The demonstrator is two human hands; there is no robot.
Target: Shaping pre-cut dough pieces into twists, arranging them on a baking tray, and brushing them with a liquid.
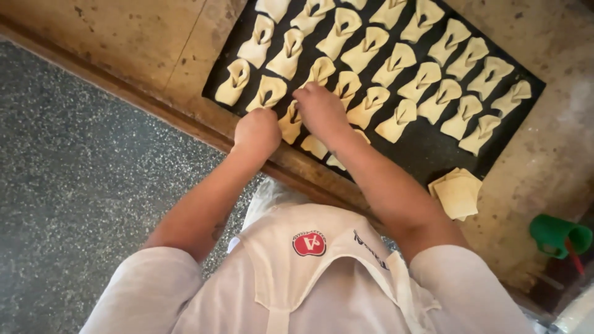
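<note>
A black baking tray (427, 151) lies on a worn table, filled with several rows of folded, bow-shaped pale dough pieces (396, 65). Both my hands work at the tray's near edge. My left hand (257, 131) is curled into a fist over one folded dough piece (289, 124), pinching it from the left. My right hand (320, 110) presses down on the same piece from the right, fingers bent over it. Two more dough pieces (315, 147) lie just under my right wrist.
A small stack of flat square dough sheets (456, 193) rests on the table right of the tray. A green plastic cup (557, 235) lies at the far right. The table's wooden edge (124, 93) runs diagonally, with speckled grey floor (74, 198) to the left.
</note>
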